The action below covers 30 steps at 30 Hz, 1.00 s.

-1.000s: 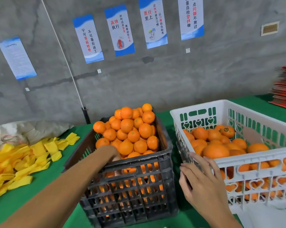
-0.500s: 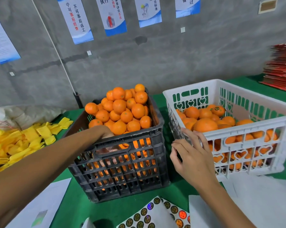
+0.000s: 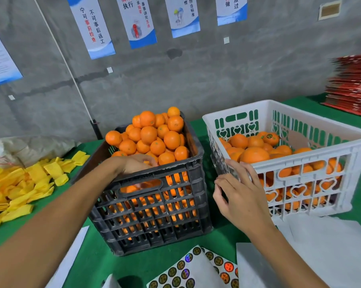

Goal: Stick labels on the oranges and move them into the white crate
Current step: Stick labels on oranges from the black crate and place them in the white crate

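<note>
Green table (image 3: pixel 223 231), grey wall behind. L hand (image 3: pixel 137 164) reaches into black crate (image 3: pixel 154 206) among heaped oranges (image 3: pixel 152 138); grip hidden, can't tell. R hand (image 3: pixel 241 196) loose, fingers relaxed, holds nothing, beside white crate (image 3: pixel 300 169). Label sheet (image 3: pixel 196 269) near front edge. Risk: pulling low fruit could topple heap, oranges roll off.

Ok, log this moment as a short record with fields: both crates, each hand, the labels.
source: black slatted plastic crate, heaped with unlabelled oranges
destination: white plastic crate with heart cut-outs, partly filled; one orange at the back shows a round sticker
left hand: left hand reaches over the black crate's near rim among the oranges; its fingers are hidden, so grasp unclear
right hand: right hand holds nothing, fingers loosely spread, at the white crate's near left corner
labels: sheet of round stickers on the green table in front of the crates
</note>
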Each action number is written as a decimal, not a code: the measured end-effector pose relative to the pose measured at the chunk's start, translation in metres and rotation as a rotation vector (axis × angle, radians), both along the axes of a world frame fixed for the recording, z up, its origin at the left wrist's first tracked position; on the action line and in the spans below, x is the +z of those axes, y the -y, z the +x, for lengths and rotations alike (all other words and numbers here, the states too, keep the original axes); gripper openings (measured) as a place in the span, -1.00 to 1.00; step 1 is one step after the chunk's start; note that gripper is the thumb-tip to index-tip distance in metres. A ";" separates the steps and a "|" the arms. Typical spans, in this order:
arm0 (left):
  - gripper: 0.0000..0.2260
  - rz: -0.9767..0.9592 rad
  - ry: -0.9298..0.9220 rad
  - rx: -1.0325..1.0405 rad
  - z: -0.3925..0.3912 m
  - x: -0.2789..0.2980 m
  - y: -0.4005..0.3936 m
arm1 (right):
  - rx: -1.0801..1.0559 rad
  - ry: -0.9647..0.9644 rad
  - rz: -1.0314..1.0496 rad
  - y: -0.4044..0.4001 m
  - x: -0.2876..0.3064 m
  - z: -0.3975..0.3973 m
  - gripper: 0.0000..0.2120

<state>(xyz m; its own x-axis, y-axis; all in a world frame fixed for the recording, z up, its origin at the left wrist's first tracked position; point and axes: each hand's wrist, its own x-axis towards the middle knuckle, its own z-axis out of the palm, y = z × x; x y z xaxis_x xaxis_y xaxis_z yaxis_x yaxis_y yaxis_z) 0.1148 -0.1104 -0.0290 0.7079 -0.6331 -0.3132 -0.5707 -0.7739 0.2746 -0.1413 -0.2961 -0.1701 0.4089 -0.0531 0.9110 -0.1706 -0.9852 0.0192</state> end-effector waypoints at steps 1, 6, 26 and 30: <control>-0.64 -0.161 0.019 0.002 -0.004 0.003 0.002 | 0.007 -0.004 0.006 0.000 0.000 -0.001 -0.78; -0.69 -0.990 0.553 0.018 -0.047 0.017 -0.006 | 0.035 -0.012 0.021 -0.002 -0.001 -0.003 -0.82; -0.69 -1.275 -0.257 0.412 -0.188 -0.223 -0.066 | 0.642 -1.059 0.420 -0.076 -0.078 0.004 -0.39; -0.80 -1.337 -0.337 0.509 -0.190 -0.234 -0.060 | 0.587 -1.066 0.410 -0.078 -0.087 0.008 -0.28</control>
<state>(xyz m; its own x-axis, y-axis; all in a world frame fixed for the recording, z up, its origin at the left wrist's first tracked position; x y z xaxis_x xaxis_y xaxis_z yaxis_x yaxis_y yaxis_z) -0.0751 -0.0508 -0.2631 0.9521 -0.2887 0.1004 -0.0854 0.0642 0.9943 -0.1337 -0.2180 -0.2574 0.9794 0.1849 0.0808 0.2015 -0.8731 -0.4439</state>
